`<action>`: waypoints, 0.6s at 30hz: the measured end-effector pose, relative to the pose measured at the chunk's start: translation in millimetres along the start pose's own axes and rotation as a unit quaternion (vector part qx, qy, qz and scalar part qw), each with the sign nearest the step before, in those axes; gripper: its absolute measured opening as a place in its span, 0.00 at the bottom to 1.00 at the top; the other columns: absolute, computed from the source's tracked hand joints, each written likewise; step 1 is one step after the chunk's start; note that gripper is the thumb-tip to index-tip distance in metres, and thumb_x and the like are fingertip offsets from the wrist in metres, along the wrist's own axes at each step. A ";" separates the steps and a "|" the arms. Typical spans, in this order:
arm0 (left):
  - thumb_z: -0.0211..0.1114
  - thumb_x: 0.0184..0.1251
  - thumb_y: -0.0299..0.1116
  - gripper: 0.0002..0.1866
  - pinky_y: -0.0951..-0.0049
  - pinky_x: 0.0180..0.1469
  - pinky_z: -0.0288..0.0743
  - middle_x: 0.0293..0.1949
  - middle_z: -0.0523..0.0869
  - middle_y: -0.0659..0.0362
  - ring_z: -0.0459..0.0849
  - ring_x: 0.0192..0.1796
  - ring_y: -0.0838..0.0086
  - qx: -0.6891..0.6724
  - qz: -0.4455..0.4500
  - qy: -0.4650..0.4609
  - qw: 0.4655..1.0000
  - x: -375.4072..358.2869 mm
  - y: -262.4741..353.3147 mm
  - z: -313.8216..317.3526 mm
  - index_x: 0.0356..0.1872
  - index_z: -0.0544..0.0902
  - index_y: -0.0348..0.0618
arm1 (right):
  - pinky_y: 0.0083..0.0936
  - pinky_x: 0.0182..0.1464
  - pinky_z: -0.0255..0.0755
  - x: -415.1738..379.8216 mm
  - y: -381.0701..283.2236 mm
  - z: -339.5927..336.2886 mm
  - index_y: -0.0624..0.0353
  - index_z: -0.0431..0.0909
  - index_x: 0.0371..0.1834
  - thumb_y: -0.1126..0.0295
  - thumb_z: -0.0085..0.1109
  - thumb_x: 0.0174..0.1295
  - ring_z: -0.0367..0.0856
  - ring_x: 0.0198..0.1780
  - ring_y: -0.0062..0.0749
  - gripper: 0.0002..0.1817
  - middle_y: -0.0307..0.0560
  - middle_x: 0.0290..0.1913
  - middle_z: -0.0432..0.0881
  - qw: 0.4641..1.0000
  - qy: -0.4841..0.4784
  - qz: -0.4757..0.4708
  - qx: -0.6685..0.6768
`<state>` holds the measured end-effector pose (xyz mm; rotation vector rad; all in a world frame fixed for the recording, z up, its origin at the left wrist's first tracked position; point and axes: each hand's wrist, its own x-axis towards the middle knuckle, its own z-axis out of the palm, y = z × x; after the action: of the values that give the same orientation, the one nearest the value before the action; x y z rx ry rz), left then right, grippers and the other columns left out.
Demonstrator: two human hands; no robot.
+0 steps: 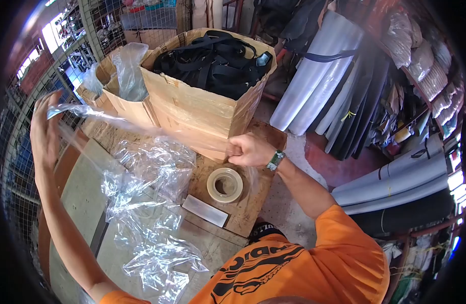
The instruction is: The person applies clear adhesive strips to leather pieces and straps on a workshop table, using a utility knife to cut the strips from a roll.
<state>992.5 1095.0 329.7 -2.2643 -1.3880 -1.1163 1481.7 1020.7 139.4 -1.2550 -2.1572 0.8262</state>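
Note:
Between my two hands a strip of clear plastic film (121,121) is stretched across the front of a large cardboard box (192,109). My left hand (44,129) is raised at the far left, fingers extended, with the film's end against them. My right hand (245,150) is closed on the other end, near the box's lower front corner. Crumpled clear plastic (157,177) lies on the table (78,192) below the film. A roll of tape (237,186) lies flat below my right hand, beside a flat metallic bar (205,211). Black straps (212,63) fill the box.
Smaller cardboard boxes (137,109) with a clear plastic bag (130,71) stand left of the large box. Wire mesh (20,152) rises at the left. Large rolls of sheet material (319,71) lean at the right, with more rolls (400,177) lower down.

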 end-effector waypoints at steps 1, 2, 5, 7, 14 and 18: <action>0.57 0.77 0.34 0.20 0.61 0.61 0.76 0.56 0.84 0.47 0.82 0.60 0.57 0.031 -0.001 0.008 0.999 -10.7 -54.9 5.3 0.65 0.80 0.40 | 0.30 0.33 0.77 -7.9 3.4 -1.7 0.62 0.80 0.30 0.69 0.66 0.55 0.87 0.29 0.37 0.07 0.49 0.26 0.85 1.000 0.008 0.018 0.013; 0.57 0.77 0.34 0.20 0.57 0.60 0.76 0.56 0.83 0.44 0.82 0.60 0.54 0.184 -0.069 -0.062 0.978 -24.8 -110.5 18.1 0.65 0.80 0.42 | 0.30 0.33 0.77 -13.6 4.3 -0.6 0.62 0.80 0.30 0.69 0.67 0.55 0.86 0.28 0.37 0.08 0.49 0.26 0.85 0.999 0.015 0.036 0.026; 0.87 0.37 0.49 0.61 0.43 0.75 0.64 0.73 0.70 0.40 0.63 0.78 0.43 0.426 -0.242 -0.407 0.771 -106.7 -127.6 76.8 0.78 0.64 0.51 | 0.30 0.34 0.79 -16.5 -27.5 -3.3 0.62 0.81 0.31 0.68 0.68 0.55 0.87 0.28 0.37 0.09 0.49 0.27 0.87 0.996 0.059 0.067 -0.020; 0.91 0.26 0.43 0.67 0.45 0.78 0.59 0.79 0.60 0.41 0.54 0.82 0.45 0.176 -0.160 -0.408 0.881 -93.2 -30.5 95.8 0.79 0.65 0.51 | 0.33 0.34 0.78 -6.0 -35.5 7.2 0.60 0.81 0.33 0.67 0.69 0.56 0.88 0.29 0.40 0.09 0.50 0.27 0.86 0.994 0.106 -0.020 -0.022; 0.74 0.48 0.27 0.29 0.53 0.76 0.64 0.65 0.80 0.46 0.72 0.72 0.51 -0.043 0.114 -0.306 0.944 -69.0 162.7 107.7 0.57 0.83 0.43 | 0.36 0.33 0.76 19.2 -101.9 10.1 0.58 0.79 0.35 0.68 0.68 0.54 0.88 0.30 0.42 0.09 0.48 0.25 0.84 0.994 0.053 -0.079 -0.047; 0.61 0.57 0.20 0.18 0.55 0.65 0.75 0.54 0.86 0.44 0.82 0.59 0.48 -0.083 0.124 -0.002 0.989 -33.5 38.0 59.5 0.50 0.84 0.37 | 0.33 0.31 0.75 4.1 -49.8 -18.7 0.58 0.79 0.34 0.70 0.66 0.54 0.85 0.28 0.39 0.07 0.47 0.24 0.82 0.997 0.016 -0.017 -0.068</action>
<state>1044.5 1087.9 271.9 -2.4721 -1.0115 -1.1813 1463.8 1009.7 188.5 -1.2854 -2.2347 0.6504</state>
